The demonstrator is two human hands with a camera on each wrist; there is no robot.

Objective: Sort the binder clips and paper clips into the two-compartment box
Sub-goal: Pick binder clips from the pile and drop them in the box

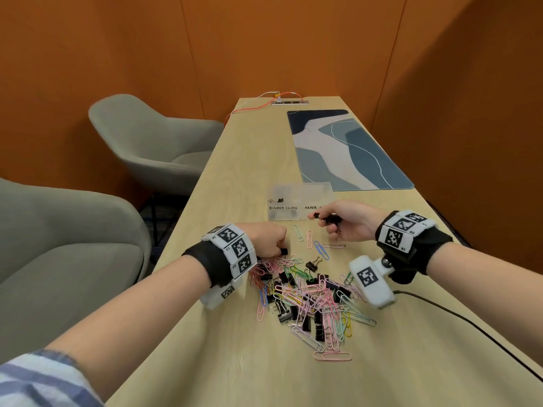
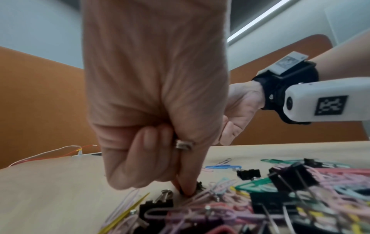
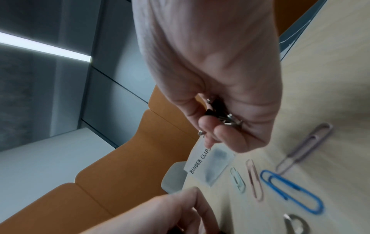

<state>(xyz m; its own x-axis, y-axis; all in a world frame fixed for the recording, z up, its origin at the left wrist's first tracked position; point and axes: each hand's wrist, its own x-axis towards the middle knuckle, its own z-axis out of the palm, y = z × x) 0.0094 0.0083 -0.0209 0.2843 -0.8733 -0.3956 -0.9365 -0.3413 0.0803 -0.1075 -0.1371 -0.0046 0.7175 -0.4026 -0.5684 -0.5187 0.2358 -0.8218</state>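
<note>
Pale wood table point(image 1: 235, 177); orange walls point(image 1: 117, 54); grey chairs point(image 1: 152, 136)

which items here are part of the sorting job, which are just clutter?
Part of the job:
- two-compartment box, labelled BINDER CLIPS on its left side
- mixed pile of paper clips and binder clips
- binder clips in the right hand
- binder clip pinched by the left hand

Just lying about:
- blue patterned desk mat
- grey armchairs
- orange cable
- black cable
</note>
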